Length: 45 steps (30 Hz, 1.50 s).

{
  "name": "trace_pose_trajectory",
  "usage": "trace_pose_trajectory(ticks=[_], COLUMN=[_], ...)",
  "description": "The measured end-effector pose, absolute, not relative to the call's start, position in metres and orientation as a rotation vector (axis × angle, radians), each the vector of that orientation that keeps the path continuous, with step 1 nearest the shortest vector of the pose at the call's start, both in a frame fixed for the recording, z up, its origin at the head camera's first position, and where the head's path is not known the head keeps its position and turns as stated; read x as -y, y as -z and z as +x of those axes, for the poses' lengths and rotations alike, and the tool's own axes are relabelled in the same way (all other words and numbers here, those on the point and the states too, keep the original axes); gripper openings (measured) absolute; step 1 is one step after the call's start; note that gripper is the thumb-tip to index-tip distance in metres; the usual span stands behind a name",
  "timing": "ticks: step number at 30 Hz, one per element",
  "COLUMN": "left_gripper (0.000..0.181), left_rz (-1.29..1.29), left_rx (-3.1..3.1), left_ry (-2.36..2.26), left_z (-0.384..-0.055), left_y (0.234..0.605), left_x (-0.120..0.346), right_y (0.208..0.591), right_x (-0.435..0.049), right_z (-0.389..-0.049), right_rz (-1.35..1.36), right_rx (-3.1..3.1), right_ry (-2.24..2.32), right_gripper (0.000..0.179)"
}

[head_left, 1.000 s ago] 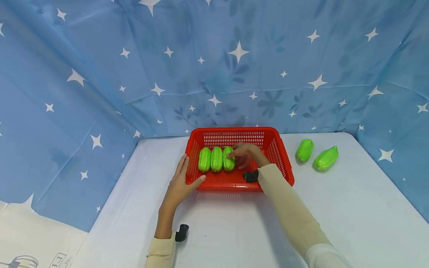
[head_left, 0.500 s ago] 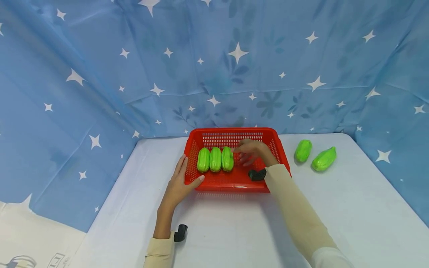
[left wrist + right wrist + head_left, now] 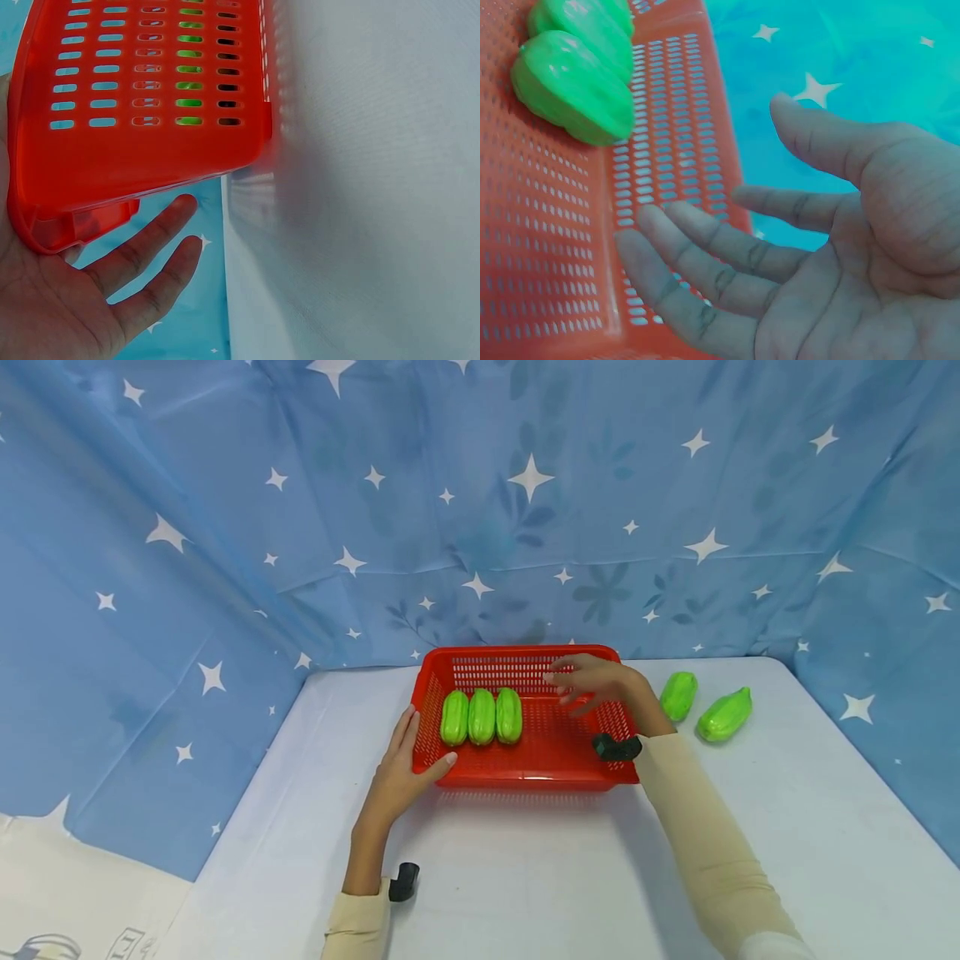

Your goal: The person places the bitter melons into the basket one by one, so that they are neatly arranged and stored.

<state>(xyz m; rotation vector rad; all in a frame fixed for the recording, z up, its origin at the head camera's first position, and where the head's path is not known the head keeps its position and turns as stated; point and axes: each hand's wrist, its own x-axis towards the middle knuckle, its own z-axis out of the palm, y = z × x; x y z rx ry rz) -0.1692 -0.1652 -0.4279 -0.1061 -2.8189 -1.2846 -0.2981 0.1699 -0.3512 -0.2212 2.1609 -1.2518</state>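
Three bright green ridged fruits, which look like papayas (image 3: 482, 717), lie side by side in the left part of a red plastic basket (image 3: 525, 777). At the basket's front left corner rests my left hand (image 3: 397, 777). Its thumb lies over the front rim and its fingers run along the left side; in the left wrist view the fingers (image 3: 154, 296) stretch out past the red wall. My right hand (image 3: 596, 681) hovers over the basket's right part with spread, slightly bent fingers. Nothing is in its palm (image 3: 840, 300) in the right wrist view.
Two more green papayas, one (image 3: 678, 695) nearer the basket and one (image 3: 725, 715) farther right, lie on the white table (image 3: 510, 877) beyond my right wrist. A blue star-patterned cloth (image 3: 450, 527) hangs behind the table and along its sides.
My right hand has let go of the rightmost papaya in the basket and moved right and upward. My left hand stays at the basket corner.
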Motion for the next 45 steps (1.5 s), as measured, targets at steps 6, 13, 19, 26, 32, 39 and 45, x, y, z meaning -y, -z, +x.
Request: trace_pose_trajectory(ticks=[6,13,19,26,32,39,45], left_gripper=[0.102,0.103,0.103,0.102,0.103,0.101,0.102], left_rz=[-0.101,-0.093,-0.101,-0.094,-0.093,-0.087,-0.090], left_rx=[2.818,2.818,2.816,2.818,2.819,2.808,2.822], left_ry=[1.285,1.301,1.297,1.292,1.296,1.282,1.279], left_z=[-0.170,-0.170,-0.171,-0.171,-0.172,-0.172,-0.170], left_y=[0.428,0.431,0.431,0.431,0.432,0.430,0.431], left_x=[0.167,0.166,0.165,0.165,0.166,0.166,0.165], right_y=[0.346,0.343,0.346,0.363,0.378,0.423,0.459], right_x=[-0.190,-0.213,-0.242,-0.276,-0.305,-0.354,-0.381], right_z=[-0.287,-0.271,-0.257,-0.244,-0.231,-0.231,-0.230], right_rz=[-0.337,-0.361,-0.320,-0.233,-0.080,0.403,0.750], right_rx=[-2.180,-2.286,-2.405,-2.541,-2.659,-2.741,-2.728], right_ry=[1.353,1.435,1.471,1.484,1.565,1.684,1.541], right_gripper=[0.058,0.058,0.059,0.058,0.059,0.061,0.083])
